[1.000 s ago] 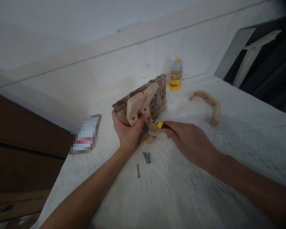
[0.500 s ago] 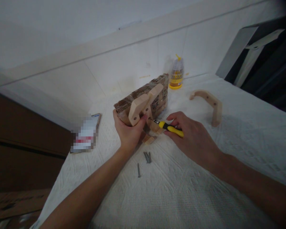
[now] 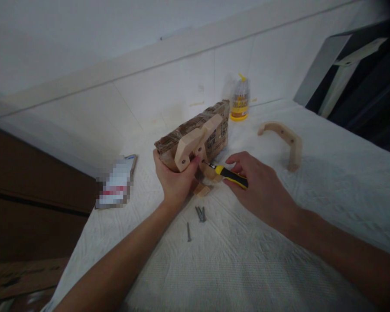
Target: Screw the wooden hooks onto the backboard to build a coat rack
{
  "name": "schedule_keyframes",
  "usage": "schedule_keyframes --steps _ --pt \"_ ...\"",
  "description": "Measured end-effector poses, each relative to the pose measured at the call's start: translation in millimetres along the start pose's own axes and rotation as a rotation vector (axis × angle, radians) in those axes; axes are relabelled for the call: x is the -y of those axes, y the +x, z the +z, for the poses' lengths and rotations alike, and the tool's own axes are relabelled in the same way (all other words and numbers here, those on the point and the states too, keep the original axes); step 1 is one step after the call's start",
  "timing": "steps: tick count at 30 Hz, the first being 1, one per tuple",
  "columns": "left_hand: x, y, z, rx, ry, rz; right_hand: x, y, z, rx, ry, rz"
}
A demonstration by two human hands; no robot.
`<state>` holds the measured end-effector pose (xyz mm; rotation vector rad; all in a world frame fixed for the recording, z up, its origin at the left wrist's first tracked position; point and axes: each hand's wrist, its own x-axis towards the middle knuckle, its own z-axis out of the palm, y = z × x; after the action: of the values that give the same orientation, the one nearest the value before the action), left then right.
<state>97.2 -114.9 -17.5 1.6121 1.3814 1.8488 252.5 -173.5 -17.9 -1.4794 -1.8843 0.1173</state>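
At the frame's centre, the left hand (image 3: 175, 184) is clamping wooden pieces (image 3: 185, 147) against cardboard (image 3: 219, 139), probably to keep them steady. Right of centre, the right hand (image 3: 261, 188) is loosely gripping a screwdriver (image 3: 231, 176), angled so its tip is meeting one piece. Screws (image 3: 200, 214) are lying below, probably for easy reach.

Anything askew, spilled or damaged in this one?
Nothing looks spilled or damaged. Slightly odd: one screw lies on the cloth apart from the cluster of screws. The flat object at left is pixelated, so its surface can't be judged.
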Motion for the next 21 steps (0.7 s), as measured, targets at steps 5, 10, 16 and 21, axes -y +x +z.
schedule_keyframes --steps 5,10,16,21 --pt "3.4 1.8 0.1 -0.032 0.02 0.016 2.1 2.8 -7.2 0.084 -0.006 0.127" --pt "2.6 2.5 -0.4 -0.014 0.009 0.013 1.5 0.9 -1.9 0.159 0.068 0.112" --pt "0.3 1.5 -1.0 -0.015 0.007 0.032 0.6 -0.9 1.5 0.043 0.024 -0.039" --pt "1.7 1.7 -0.4 -0.011 0.002 0.013 0.8 1.6 -4.6 0.11 0.034 0.087"
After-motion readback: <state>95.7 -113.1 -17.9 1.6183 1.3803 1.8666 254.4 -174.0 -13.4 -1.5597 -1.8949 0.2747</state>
